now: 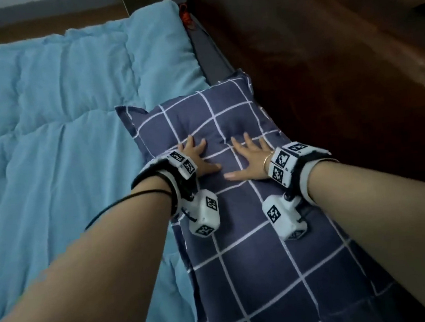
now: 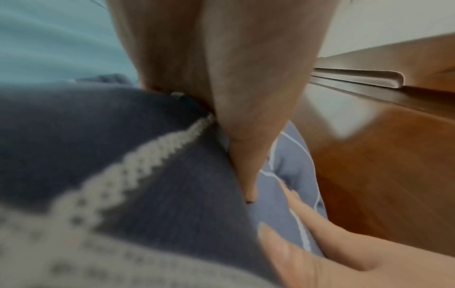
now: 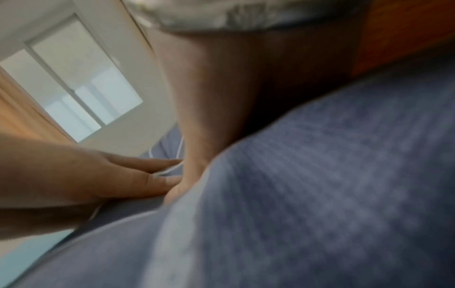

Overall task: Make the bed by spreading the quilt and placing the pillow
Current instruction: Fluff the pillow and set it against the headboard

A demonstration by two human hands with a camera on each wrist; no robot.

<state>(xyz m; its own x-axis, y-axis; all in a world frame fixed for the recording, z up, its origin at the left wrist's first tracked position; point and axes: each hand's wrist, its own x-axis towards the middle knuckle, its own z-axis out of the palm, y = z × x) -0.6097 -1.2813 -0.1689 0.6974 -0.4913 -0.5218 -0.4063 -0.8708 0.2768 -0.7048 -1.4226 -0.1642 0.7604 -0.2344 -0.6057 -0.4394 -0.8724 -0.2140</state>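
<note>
A person's left hand (image 1: 197, 159) and right hand (image 1: 249, 161) press flat, fingers straight and spread, on a navy pillow (image 1: 254, 248) crossed with white grid lines; neither hand grips anything, and the thumbs lie near each other, just apart. The pillow lies along the right side of the bed, against the dark wooden headboard (image 1: 340, 68), its left edge overlapping the light blue quilt (image 1: 58, 124), which lies spread across the mattress to the left and far side. A strip of dark mattress edge (image 1: 211, 56) shows between quilt and headboard at the far end, with a small red object (image 1: 186, 16) beyond it, too small to identify. Marker-covered wrist units (image 1: 284, 165) sit on both forearms, and a gold bangle (image 1: 266, 161) circles the right wrist. The left wrist view, blurred, shows pillow fabric close up and a pale ledge (image 2: 357, 77) atop the headboard. Only the right wrist view shows a bright window (image 3: 74, 78) and white wall behind the hands.
</note>
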